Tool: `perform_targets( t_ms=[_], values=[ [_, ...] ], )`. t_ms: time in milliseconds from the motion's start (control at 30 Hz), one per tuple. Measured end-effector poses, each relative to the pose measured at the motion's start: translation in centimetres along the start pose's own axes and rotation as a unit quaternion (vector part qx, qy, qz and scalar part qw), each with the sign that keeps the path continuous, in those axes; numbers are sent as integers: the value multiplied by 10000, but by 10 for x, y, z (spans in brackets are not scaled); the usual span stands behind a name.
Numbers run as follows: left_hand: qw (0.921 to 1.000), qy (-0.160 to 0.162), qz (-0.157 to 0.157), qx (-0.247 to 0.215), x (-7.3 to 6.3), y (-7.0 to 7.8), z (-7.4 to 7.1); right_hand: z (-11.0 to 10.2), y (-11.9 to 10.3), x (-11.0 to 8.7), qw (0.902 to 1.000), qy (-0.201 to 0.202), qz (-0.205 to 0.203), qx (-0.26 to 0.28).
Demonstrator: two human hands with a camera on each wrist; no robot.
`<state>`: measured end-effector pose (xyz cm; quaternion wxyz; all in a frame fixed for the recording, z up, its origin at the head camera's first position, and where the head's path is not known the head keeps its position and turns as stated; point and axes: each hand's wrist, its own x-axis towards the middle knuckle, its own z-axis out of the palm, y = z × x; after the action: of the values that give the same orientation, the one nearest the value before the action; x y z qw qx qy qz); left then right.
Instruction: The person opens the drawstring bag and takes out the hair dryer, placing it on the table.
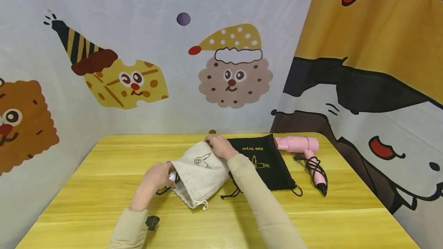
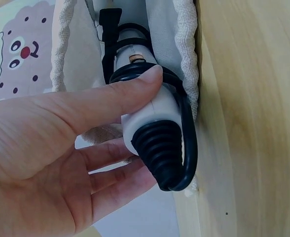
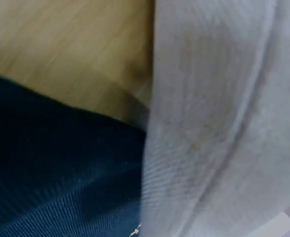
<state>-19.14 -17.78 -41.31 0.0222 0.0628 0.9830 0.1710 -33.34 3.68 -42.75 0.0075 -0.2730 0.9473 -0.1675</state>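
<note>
My left hand [image 1: 157, 176] holds the handle of a white hair dryer [image 2: 157, 106] at the open mouth of a beige drawstring bag [image 1: 204, 172]. In the left wrist view the thumb lies across the handle and the fingers pass beneath it. A black cord [image 2: 189, 143] winds round the handle, which ends in a ribbed black sleeve; the dryer's far part is hidden inside the bag. At the bag's closed far end, my right hand [image 1: 219, 147] grips the cloth corner. Beige cloth [image 3: 219, 118] fills much of the right wrist view.
A black drawstring bag [image 1: 273, 168] lettered "Hair Dryer" lies flat, right of the beige one. Beyond it rests a pink hair dryer [image 1: 295, 144] with its cord wrapped round the handle. A small black piece [image 1: 152, 223] sits by the left sleeve on the wooden table [image 1: 104, 164].
</note>
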Motion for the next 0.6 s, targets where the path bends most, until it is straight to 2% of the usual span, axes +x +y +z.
perform_targets(
  t_ms=[367, 600],
  values=[
    [9999, -98, -46, 47, -1, 2, -1, 7, 6, -3, 9986, 414, 258, -213],
    [9997, -181, -113, -112, -2, -2, 0, 5, 4, -6, 9964, 550, 510, -397]
  ],
)
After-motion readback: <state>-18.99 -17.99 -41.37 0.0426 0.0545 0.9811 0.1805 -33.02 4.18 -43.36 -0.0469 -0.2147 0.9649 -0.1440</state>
